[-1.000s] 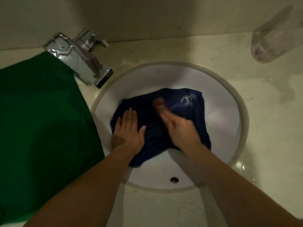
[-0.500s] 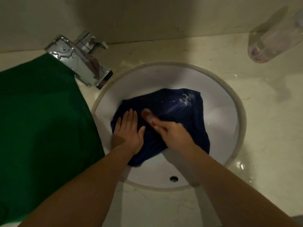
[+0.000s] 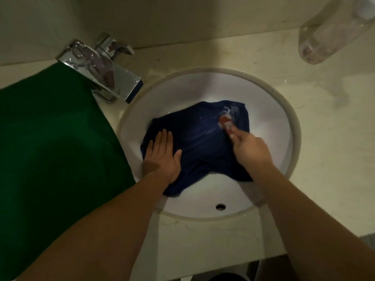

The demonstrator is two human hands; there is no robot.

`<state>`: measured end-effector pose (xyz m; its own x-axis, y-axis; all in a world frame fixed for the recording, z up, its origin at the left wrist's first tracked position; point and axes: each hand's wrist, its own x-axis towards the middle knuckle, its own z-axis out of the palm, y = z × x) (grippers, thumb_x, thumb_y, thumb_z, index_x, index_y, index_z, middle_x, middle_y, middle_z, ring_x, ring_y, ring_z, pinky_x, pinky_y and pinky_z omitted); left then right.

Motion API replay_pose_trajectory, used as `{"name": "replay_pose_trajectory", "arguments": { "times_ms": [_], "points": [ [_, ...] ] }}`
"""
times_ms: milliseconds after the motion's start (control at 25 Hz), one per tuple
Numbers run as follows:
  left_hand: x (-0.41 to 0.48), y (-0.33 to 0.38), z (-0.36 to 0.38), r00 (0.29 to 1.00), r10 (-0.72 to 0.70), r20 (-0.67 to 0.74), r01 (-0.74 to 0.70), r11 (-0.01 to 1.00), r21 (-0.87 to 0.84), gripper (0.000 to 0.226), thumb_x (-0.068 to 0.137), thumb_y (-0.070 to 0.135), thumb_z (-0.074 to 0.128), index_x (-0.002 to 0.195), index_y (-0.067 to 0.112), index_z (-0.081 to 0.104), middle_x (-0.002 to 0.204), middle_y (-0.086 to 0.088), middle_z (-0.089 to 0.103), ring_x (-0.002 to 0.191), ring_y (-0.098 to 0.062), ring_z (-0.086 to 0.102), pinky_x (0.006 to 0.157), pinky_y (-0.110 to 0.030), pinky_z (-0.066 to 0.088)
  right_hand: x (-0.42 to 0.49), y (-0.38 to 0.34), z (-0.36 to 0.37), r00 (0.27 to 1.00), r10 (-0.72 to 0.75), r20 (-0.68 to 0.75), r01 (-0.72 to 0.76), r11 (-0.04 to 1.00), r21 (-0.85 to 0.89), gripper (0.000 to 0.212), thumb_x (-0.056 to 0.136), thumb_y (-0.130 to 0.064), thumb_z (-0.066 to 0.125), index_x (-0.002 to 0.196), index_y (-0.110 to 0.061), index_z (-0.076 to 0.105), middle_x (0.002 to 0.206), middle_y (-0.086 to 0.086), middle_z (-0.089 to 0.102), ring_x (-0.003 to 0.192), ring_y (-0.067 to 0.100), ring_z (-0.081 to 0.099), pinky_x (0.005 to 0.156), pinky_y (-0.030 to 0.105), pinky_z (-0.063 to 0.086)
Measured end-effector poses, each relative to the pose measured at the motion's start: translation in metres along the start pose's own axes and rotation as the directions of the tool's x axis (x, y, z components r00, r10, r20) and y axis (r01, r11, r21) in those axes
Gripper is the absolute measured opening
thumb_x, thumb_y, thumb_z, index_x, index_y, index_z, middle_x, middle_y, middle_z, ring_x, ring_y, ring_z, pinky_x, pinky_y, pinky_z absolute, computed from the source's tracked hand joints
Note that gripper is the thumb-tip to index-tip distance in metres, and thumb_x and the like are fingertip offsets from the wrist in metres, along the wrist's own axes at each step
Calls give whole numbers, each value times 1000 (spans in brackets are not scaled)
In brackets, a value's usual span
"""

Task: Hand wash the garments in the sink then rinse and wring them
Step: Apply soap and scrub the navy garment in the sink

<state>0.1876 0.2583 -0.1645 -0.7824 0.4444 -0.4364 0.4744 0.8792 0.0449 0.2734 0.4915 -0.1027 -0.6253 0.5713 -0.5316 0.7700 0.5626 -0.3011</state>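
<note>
A dark blue garment lies spread in the round white sink. My left hand presses flat on the garment's left part, fingers straight. My right hand grips a small orange bar of soap and holds it against the garment's upper right, where white suds streak the cloth. A green garment lies on the counter to the left of the sink.
A chrome tap stands at the sink's upper left, its spout over the rim. A clear plastic bottle lies at the top right on the beige marble counter. The overflow hole sits at the sink's near side.
My right hand has slid the soap from beside my left hand to the garment's upper right, leaving suds. My left hand has stayed pressed in place.
</note>
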Motion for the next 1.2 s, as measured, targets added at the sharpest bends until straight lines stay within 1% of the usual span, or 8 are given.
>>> {"name": "replay_pose_trajectory", "arguments": {
  "times_ms": [80,240,440,600,720,880,1080,1200],
  "points": [
    [0,1,-2,1000,2,1,-2,1000,-1,68,107,46,8,160,9,-9,170,-8,-8,157,-21,-6,126,-41,-3,-3,-5,-5,999,-7,-44,9,999,46,42,109,-48,34,150,-49,44,116,15,70,94,37,63,90,45,50],
    [3,-2,-1,1000,-13,1,13,1000,-5,68,107,45,11,160,7,-11,170,-8,-9,157,-20,-8,126,-40,-4,-35,-39,39,936,-308,170,318,947,-36,43,108,-52,33,150,-60,33,103,13,70,93,36,68,86,46,54],
    [3,-3,-3,1000,-15,27,14,1000,12,68,107,45,7,159,7,-13,170,-9,-11,157,-22,-9,126,-43,-5,-4,18,-13,995,68,-67,-68,998,-12,44,108,-55,30,146,-44,49,108,15,69,93,37,64,90,48,52],
    [5,7,-6,999,34,-9,-34,999,-11,69,106,47,7,161,9,-9,170,-12,-8,157,-27,-7,126,-46,-1,-11,-4,19,988,-157,8,157,987,-25,44,110,-47,31,154,-47,39,117,22,68,100,43,64,92,48,53],
    [10,15,-4,989,145,2,-145,989,9,71,103,49,3,161,8,-7,170,-11,-6,157,-26,-5,127,-47,1,5,17,0,995,-98,31,100,993,-70,44,109,-53,29,151,-49,42,115,19,67,98,40,63,92,49,51],
    [35,11,-5,996,86,19,-86,996,-37,71,105,49,11,161,9,-10,170,-8,-12,156,-23,-12,126,-44,-6,21,25,-32,997,-48,-57,34,976,-217,44,110,-50,26,148,-39,46,98,9,63,80,28,54,77,39,43],
    [27,4,-1,995,44,-90,-52,995,-85,76,101,49,12,158,0,21,166,-18,20,154,-30,20,125,-45,9,-13,-52,30,921,-360,146,358,933,38,45,108,-57,23,150,-71,14,107,15,69,97,33,70,89,41,54],
    [20,-4,1,998,7,-55,-8,1000,-23,79,96,51,-3,159,4,4,169,-15,11,156,-27,12,124,-42,-1,11,-26,12,964,-248,92,250,968,-19,44,109,-55,23,148,-73,15,116,17,69,88,33,66,84,43,52]
  ]
}}
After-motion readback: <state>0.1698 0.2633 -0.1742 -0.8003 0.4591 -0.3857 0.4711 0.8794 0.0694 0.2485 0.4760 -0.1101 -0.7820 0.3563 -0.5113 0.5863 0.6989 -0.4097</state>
